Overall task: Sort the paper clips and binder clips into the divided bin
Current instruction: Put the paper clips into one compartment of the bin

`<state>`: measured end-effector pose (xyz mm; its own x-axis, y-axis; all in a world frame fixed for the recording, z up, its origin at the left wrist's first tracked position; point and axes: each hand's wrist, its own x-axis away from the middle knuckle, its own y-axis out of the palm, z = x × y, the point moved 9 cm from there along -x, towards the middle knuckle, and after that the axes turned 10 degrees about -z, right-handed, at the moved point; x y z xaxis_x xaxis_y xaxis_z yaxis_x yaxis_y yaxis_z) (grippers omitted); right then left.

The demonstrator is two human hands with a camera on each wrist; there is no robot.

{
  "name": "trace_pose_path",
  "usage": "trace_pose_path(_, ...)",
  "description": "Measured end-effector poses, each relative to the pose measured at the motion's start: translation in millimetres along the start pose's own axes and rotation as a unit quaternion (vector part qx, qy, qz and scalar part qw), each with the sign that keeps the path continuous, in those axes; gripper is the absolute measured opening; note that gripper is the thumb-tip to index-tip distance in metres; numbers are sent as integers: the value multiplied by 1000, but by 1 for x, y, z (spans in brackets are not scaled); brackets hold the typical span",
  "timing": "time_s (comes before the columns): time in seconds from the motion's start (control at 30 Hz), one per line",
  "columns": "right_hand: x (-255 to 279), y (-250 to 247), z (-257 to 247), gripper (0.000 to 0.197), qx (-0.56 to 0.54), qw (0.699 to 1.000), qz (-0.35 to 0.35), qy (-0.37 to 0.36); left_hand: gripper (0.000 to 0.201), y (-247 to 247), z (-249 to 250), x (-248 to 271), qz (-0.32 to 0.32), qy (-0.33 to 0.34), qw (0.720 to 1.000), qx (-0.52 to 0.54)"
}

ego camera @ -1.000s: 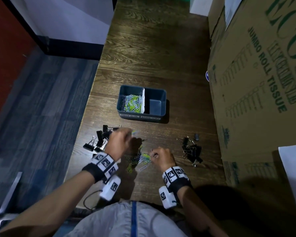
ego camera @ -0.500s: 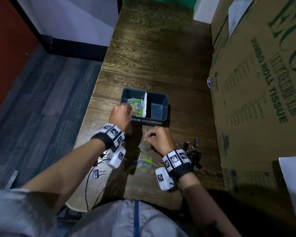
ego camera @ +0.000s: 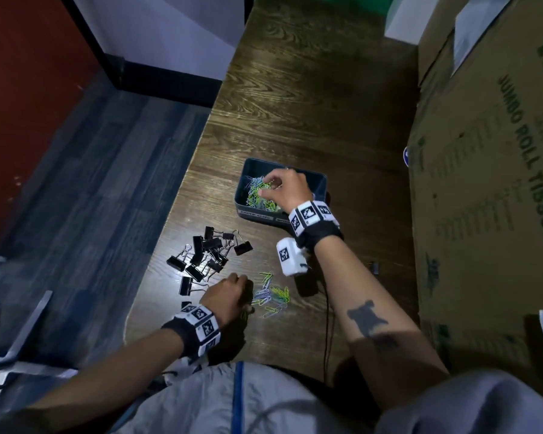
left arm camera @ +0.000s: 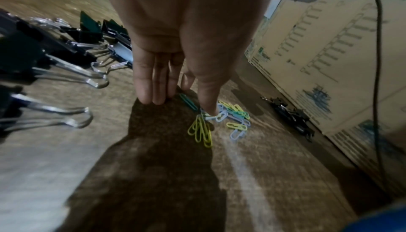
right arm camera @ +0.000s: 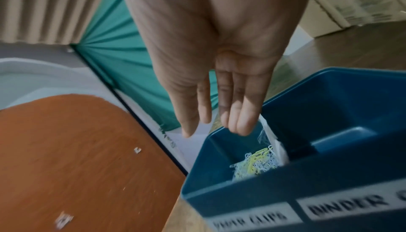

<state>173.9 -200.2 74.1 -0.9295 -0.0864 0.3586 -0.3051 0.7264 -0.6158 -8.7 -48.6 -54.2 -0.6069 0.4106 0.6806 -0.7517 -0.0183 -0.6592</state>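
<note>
**A:** Where's the divided bin?

**B:** Blue divided bin (ego camera: 318, 183) mid-table on the dark wood table (ego camera: 311, 98), closer to the left table edge than to the boxes. Left compartment holds a heap of coloured paper clips (ego camera: 257, 195); the right compartment shows only bare floor in the right wrist view. White divider (right arm camera: 272, 138) between them.

**A:** Right hand?

**B:** Right hand (ego camera: 284, 189) over the left compartment, fingers (right arm camera: 239, 117) straight and pointing down, nothing held. No contact with the bin walls that I can see.

**A:** Left?

**B:** Left hand (ego camera: 224, 297) low at the near table edge, thumb tip (left arm camera: 211, 109) pressing on the loose paper clips (ego camera: 271, 296). Other fingers extended to the tabletop, nothing gripped.

**A:** Binder clips?

**B:** Black binder clips (ego camera: 207, 258) in a pile left of the loose clips, close to the left table edge. Smaller group (left arm camera: 292, 117) lies against the foot of the cardboard box (ego camera: 489, 183).

**A:** Room to move?

**B:** Box wall closes off the right side. Open wood beyond the bin. A thin cable (ego camera: 326, 324) runs down the near table between the arms.
</note>
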Motion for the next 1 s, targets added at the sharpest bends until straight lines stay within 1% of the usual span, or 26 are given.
trace_pose_path(0.07,15,7,4,27,11,1000,3,-12,69,8,-2,0,-12,9,1000,-9)
trace_pose_path(0.13,35,24,17,21,3,1000,-6,-20,76,16,-3,-1,-22,19,1000,-7)
trace_pose_path(0.2,57,49,41,15,20,999,-35,-8,82,23,1,-1,-27,36,999,-12)
trace_pose_path(0.23,67,64,57,17,42,997,-61,8,85,27,4,-1,-31,49,998,-12)
trace_pose_path(0.27,79,79,75,22,71,992,-93,38,86,30,8,-1,-36,64,997,-7)
trace_pose_path(0.3,91,93,94,32,103,984,-125,74,86,31,11,-1,-38,79,996,-2)
trace_pose_path(0.37,117,114,130,62,156,962,-177,136,83,31,14,-4,-37,97,994,15)
trace_pose_path(0.4,130,120,144,75,171,955,-186,155,81,28,15,-6,-30,101,994,27)
trace_pose_path(0.43,140,124,155,81,178,953,-182,164,81,25,14,-8,-20,101,994,42)
trace_pose_path(0.47,150,128,162,79,178,954,-172,168,81,22,13,-11,-11,98,993,60)
trace_pose_path(0.57,169,136,165,59,178,967,-112,145,96,10,15,-21,14,88,990,105)
trace_pose_path(0.63,173,142,157,57,173,972,-89,129,102,3,17,-28,22,79,991,105)
trace_pose_path(0.67,172,146,152,58,172,973,-88,125,101,1,18,-31,23,76,992,94)
trace_pose_path(0.73,169,154,144,61,169,975,-90,116,91,-1,25,-32,30,90,994,57)
trace_pose_path(0.83,163,161,142,66,141,979,-95,111,70,4,39,-24,36,145,989,9)
trace_pose_path(0.93,164,158,148,71,113,983,-82,119,50,7,38,-10,44,189,981,27)
trace_pose_path(0.97,165,155,151,76,111,984,-72,123,50,9,33,-5,48,186,981,31)
trace_pose_path(1.0,167,152,154,81,109,984,-64,127,55,12,26,-2,51,172,983,28)
